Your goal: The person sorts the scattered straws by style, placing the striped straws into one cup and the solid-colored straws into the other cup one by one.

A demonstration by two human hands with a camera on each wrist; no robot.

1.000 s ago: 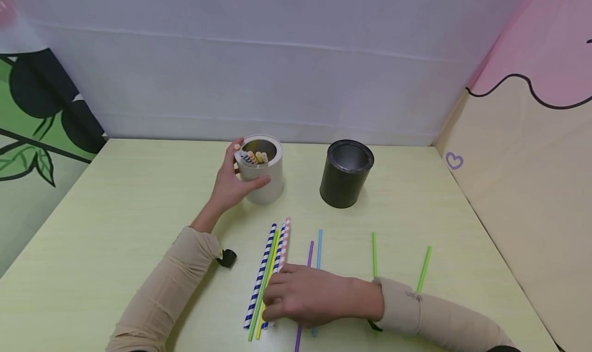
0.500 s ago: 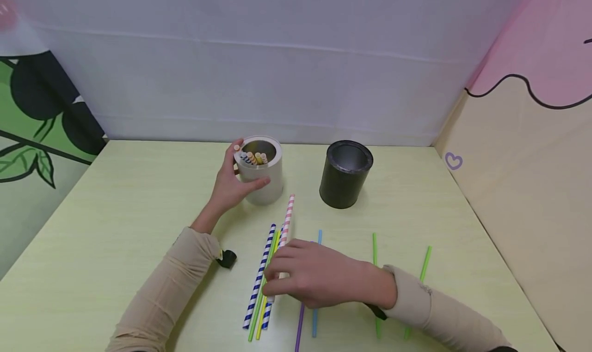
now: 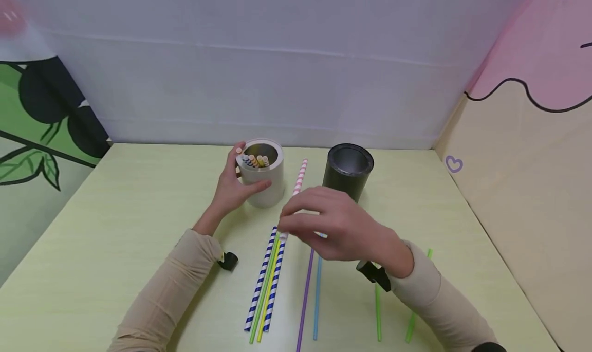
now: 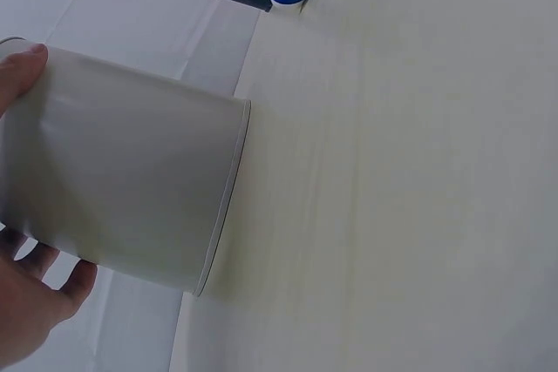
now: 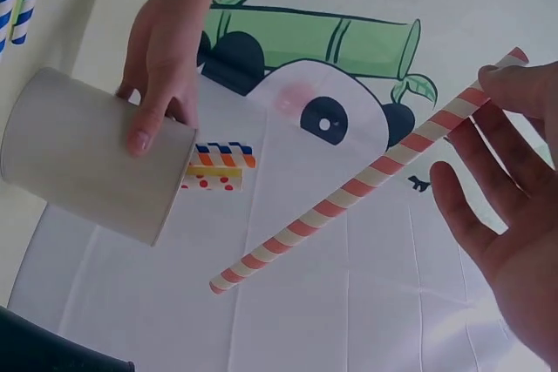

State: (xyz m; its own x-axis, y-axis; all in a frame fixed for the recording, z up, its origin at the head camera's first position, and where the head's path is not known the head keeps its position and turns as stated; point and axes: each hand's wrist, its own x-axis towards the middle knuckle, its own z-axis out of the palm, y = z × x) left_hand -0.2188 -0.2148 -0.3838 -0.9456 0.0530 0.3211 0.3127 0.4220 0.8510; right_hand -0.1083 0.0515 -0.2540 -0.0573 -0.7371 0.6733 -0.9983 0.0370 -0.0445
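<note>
My left hand [image 3: 235, 188] grips a white cup [image 3: 265, 185] from its left side, thumb across the front. Several patterned paper straws [image 3: 256, 161] stand inside that cup, their tops just above the rim in the right wrist view. My right hand [image 3: 339, 223] pinches a pink-and-white striped paper straw [image 5: 349, 189] near one end, between thumb and fingers. The straw's free end points away from me, raised over the table between the white cup and a black cup [image 3: 348, 169]. Part of the black cup is hidden behind my right hand.
Two blue-striped straws [image 3: 260, 285], a green and a yellow straw [image 3: 269, 295] lie together on the table [image 3: 139, 203]. A purple straw [image 3: 305, 300], a blue straw [image 3: 317, 300] and two green straws [image 3: 378, 311] lie farther right. Printed cloth walls enclose the back and sides.
My right hand has lifted the pink-striped straw from the bunch and carried it up and away from me, toward the cups. My left hand has stayed on the white cup.
</note>
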